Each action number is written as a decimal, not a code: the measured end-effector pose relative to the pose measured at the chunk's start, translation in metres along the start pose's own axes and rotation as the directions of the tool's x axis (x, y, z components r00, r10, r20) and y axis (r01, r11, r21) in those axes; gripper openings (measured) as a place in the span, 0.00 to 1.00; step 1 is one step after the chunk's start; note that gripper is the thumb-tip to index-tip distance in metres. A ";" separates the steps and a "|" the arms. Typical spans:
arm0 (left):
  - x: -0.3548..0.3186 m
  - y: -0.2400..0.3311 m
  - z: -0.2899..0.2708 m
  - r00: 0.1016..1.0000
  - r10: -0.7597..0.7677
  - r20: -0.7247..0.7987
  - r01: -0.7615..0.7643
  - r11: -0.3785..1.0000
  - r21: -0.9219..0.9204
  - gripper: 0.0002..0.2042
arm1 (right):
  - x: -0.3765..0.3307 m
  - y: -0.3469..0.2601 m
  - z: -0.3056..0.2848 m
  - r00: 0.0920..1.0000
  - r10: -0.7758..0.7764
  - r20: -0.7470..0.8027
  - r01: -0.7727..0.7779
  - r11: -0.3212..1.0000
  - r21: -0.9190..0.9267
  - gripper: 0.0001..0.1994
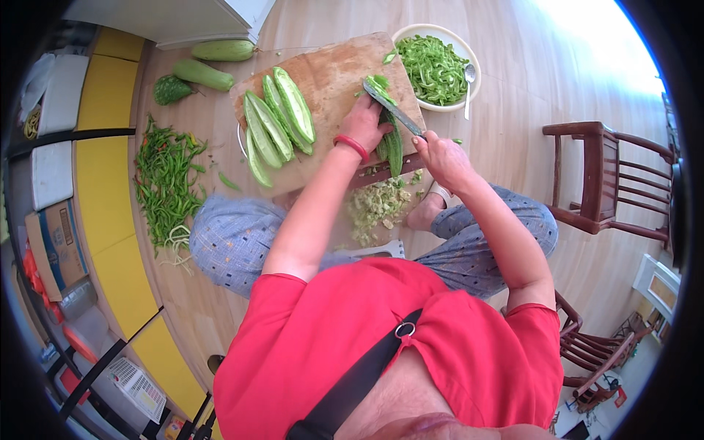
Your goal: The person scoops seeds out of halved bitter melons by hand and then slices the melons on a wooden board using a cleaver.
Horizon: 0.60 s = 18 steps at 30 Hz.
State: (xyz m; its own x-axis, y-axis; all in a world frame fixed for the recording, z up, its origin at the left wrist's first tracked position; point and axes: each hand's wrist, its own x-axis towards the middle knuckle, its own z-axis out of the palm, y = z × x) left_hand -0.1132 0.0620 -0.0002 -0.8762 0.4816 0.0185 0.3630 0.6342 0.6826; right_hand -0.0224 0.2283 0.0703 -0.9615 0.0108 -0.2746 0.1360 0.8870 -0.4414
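Note:
My right hand [447, 160] grips a kitchen knife [394, 108] by its handle. The blade slants across the cutting board [341, 62] near its right edge. Beside the blade, my left hand [361, 123] presses down on a green gourd piece [394, 150], its fingers bent over it and partly hidden. Cut green slices [380, 86] lie at the blade's far end. To the left on the board rest several long gourd pieces [279, 121], pale flesh showing on some. A red band circles my left wrist.
A round bowl [473, 57] of green strips, with a spoon [469, 84], stands right of the board. Pale scraps [378, 209] lie on the floor between my legs. Green and red peppers [167, 176] and whole gourds [204, 73] lie left. A wooden chair [598, 176] stands right.

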 end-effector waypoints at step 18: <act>-0.004 -0.001 0.009 0.985 0.121 -0.125 -0.114 0.992 0.060 0.25 | 0.015 0.002 0.002 0.999 -0.039 0.016 0.040 0.999 -0.034 0.20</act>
State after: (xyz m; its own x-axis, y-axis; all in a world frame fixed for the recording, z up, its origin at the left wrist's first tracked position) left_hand -0.1074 0.0645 -0.0073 -0.8587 0.4752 0.1918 0.4788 0.6104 0.6310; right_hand -0.0363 0.2292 0.0634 -0.9621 -0.0315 -0.2708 0.0894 0.9020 -0.4224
